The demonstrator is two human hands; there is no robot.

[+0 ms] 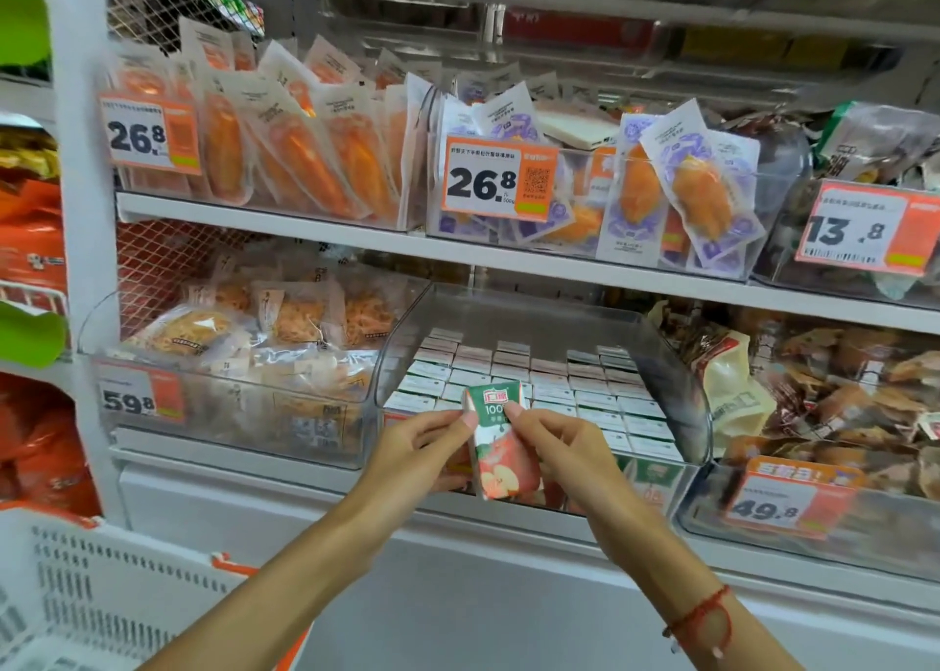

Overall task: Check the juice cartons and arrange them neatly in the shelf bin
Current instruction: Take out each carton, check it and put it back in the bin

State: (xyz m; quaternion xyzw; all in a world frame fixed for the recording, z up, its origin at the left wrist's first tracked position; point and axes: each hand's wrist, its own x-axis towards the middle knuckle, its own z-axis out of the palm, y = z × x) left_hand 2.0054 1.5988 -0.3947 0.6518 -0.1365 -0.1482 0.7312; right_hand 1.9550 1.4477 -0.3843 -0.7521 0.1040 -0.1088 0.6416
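A small green and red juice carton [501,446] with an apple picture is held upright in front of the clear shelf bin [681,395]. My left hand [422,449] grips its left edge with thumb and fingers. My right hand [559,449] pinches its upper right corner and holds its right side. Inside the bin, several rows of juice cartons [554,385] stand packed together, their white tops showing. More cartons show through the bin's front wall behind my hands.
A clear bin of packaged pastries [244,365] sits to the left, and a bin of wrapped snacks [824,406] to the right. The shelf above holds bagged foods with price tags [496,178]. A white perforated basket [101,604] stands at the lower left.
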